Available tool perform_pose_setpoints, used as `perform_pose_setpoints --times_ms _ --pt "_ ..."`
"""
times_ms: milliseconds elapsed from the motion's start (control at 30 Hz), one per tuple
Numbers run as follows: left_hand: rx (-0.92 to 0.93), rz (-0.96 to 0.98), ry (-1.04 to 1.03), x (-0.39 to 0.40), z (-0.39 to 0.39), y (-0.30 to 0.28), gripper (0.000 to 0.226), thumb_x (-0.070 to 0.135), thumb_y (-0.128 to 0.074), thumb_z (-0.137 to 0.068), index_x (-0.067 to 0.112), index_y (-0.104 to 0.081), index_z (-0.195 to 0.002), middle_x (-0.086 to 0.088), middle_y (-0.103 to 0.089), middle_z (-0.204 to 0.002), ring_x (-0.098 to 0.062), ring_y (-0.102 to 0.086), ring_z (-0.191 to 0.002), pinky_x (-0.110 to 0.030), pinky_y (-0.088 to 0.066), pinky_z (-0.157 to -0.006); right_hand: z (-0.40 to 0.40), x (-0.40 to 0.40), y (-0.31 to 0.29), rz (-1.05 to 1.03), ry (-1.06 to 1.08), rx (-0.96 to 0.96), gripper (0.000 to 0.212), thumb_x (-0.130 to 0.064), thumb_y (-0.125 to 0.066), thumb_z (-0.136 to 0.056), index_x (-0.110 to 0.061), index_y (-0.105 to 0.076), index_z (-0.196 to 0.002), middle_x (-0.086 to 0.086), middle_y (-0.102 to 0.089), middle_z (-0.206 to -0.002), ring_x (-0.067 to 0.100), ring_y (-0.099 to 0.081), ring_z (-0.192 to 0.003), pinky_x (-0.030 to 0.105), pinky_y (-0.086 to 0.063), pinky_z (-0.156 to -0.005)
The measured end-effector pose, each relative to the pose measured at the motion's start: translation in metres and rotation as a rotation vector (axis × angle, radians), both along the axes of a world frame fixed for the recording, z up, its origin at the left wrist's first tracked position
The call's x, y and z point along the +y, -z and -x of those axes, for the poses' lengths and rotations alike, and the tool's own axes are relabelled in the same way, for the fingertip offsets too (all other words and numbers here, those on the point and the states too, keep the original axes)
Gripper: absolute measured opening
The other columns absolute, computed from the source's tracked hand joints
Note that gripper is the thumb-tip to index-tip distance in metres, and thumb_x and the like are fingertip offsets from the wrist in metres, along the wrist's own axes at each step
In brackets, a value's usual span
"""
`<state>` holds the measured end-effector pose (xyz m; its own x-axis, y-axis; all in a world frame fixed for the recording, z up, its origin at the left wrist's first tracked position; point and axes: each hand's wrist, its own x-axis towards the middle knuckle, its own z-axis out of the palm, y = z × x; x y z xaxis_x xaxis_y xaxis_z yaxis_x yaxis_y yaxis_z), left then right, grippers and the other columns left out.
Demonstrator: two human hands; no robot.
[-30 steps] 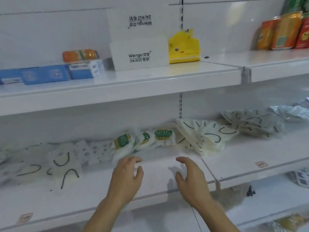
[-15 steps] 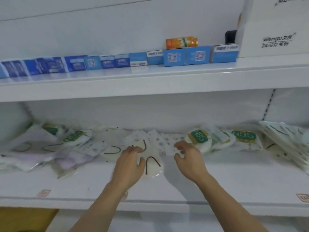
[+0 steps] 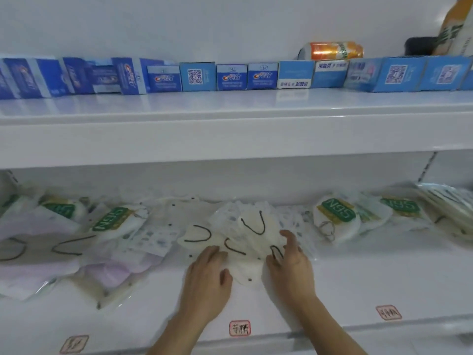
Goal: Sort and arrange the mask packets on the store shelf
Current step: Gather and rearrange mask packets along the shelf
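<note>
Many clear mask packets lie scattered along the lower white shelf [image 3: 384,283]. In the middle sits a cream mask packet [image 3: 245,242] with black ear loops. My left hand [image 3: 207,278] rests flat on its left edge, fingers relaxed. My right hand [image 3: 291,265] touches its right edge, fingers loosely bent beside a black loop. Green-labelled N95 packets lie to the right [image 3: 335,216] and to the left [image 3: 112,219]. Pale pink mask packets [image 3: 38,262] are heaped at the far left. Patterned packets [image 3: 153,239] lie between them.
The upper shelf [image 3: 230,134] overhangs the packets and carries a row of blue toothpaste boxes [image 3: 230,76] and an orange can [image 3: 332,50]. More packets are stacked at the far right [image 3: 450,208]. Red-framed labels [image 3: 239,328] sit along the lower shelf's front edge.
The view has swung left along the shelf and moved closer. Both hands have moved forward from the bare shelf front onto the cream packet with black loops.
</note>
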<state>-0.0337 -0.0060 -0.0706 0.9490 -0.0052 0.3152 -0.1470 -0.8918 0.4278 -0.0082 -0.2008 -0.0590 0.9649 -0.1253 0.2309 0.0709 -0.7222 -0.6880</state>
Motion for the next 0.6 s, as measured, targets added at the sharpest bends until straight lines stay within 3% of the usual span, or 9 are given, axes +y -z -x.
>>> perform_pose_setpoints --times_ms 100,167,233,300,333,400,500,533,600 --pt "-0.034 0.022 -0.001 0.006 -0.001 0.001 0.034 0.007 -0.069 -0.078 0.018 -0.071 -0.11 0.0 -0.066 -0.118 -0.023 -0.063 -0.11 -0.036 -0.052 -0.089 -0.006 -0.007 0.001 -0.146 0.132 -0.04 0.057 -0.012 -0.068 -0.09 -0.014 -0.043 -0.142 0.016 -0.07 -0.111 0.035 -0.068 -0.099 0.042 -0.056 -0.078" --pt "-0.036 -0.023 -0.058 0.014 -0.004 0.001 0.036 0.016 -0.074 -0.076 0.025 -0.07 -0.111 0.004 -0.064 -0.114 -0.024 -0.061 -0.106 -0.041 -0.05 -0.082 -0.006 -0.003 -0.001 -0.152 0.148 -0.102 0.056 -0.016 -0.071 -0.09 -0.014 -0.047 -0.14 0.013 -0.069 -0.117 0.033 -0.068 -0.102 0.039 -0.055 -0.081" --pt "-0.028 -0.062 -0.13 0.024 -0.007 0.001 0.037 0.025 -0.079 -0.071 0.03 -0.069 -0.107 0.004 -0.062 -0.104 -0.026 -0.06 -0.098 -0.04 -0.047 -0.073 -0.005 0.009 -0.006 -0.186 0.081 -0.141 0.053 -0.02 -0.071 -0.09 -0.015 -0.05 -0.138 0.008 -0.069 -0.115 0.024 -0.068 -0.096 0.025 -0.05 -0.078" --pt "-0.028 -0.055 -0.153 0.03 -0.008 0.003 0.034 0.026 -0.08 -0.069 0.029 -0.07 -0.102 0.004 -0.061 -0.097 -0.027 -0.061 -0.091 -0.039 -0.048 -0.069 -0.006 0.023 -0.011 -0.176 -0.067 -0.088 0.05 -0.026 -0.071 -0.091 -0.018 -0.051 -0.136 -0.001 -0.068 -0.101 0.007 -0.064 -0.083 0.007 -0.041 -0.068" --pt "-0.027 -0.041 -0.145 0.032 -0.008 0.004 0.034 0.024 -0.079 -0.069 0.027 -0.069 -0.102 0.004 -0.062 -0.096 -0.027 -0.062 -0.09 -0.038 -0.049 -0.068 -0.007 0.031 -0.01 -0.137 -0.144 -0.031 0.05 -0.029 -0.07 -0.091 -0.02 -0.052 -0.137 -0.004 -0.067 -0.1 0.004 -0.062 -0.083 0.005 -0.04 -0.07" --pt "-0.042 0.002 -0.113 0.032 -0.007 0.006 0.039 0.014 -0.075 -0.068 0.025 -0.068 -0.105 0.004 -0.064 -0.099 -0.026 -0.063 -0.092 -0.038 -0.051 -0.069 -0.011 0.042 0.0 -0.026 -0.232 0.037 0.054 -0.041 -0.067 -0.089 -0.022 -0.052 -0.138 -0.004 -0.066 -0.117 0.012 -0.062 -0.104 0.012 -0.042 -0.085" --pt "-0.062 0.064 -0.097 0.036 -0.008 0.006 0.039 0.006 -0.072 -0.066 0.024 -0.068 -0.1 0.006 -0.065 -0.099 -0.025 -0.065 -0.092 -0.038 -0.054 -0.07 -0.016 0.048 0.016 0.254 -0.196 -0.007 0.067 -0.062 -0.056 -0.078 -0.033 -0.051 -0.139 -0.011 -0.052 -0.142 0.019 -0.042 -0.136 0.04 -0.038 -0.107" --pt "-0.06 0.071 -0.095 0.037 -0.008 0.006 0.036 0.005 -0.07 -0.066 0.024 -0.068 -0.096 0.007 -0.065 -0.097 -0.024 -0.065 -0.09 -0.038 -0.054 -0.069 -0.017 0.048 0.017 0.273 -0.178 -0.015 0.068 -0.064 -0.054 -0.076 -0.034 -0.051 -0.137 -0.013 -0.049 -0.145 0.018 -0.038 -0.14 0.042 -0.036 -0.11" --pt "-0.045 0.072 -0.102 0.037 -0.005 0.004 0.028 0.012 -0.068 -0.066 0.027 -0.07 -0.089 0.009 -0.063 -0.095 -0.025 -0.063 -0.089 -0.039 -0.054 -0.07 -0.018 0.049 0.018 0.239 -0.124 -0.053 0.061 -0.057 -0.057 -0.075 -0.032 -0.057 -0.131 -0.012 -0.056 -0.139 0.018 -0.048 -0.133 0.041 -0.04 -0.106"
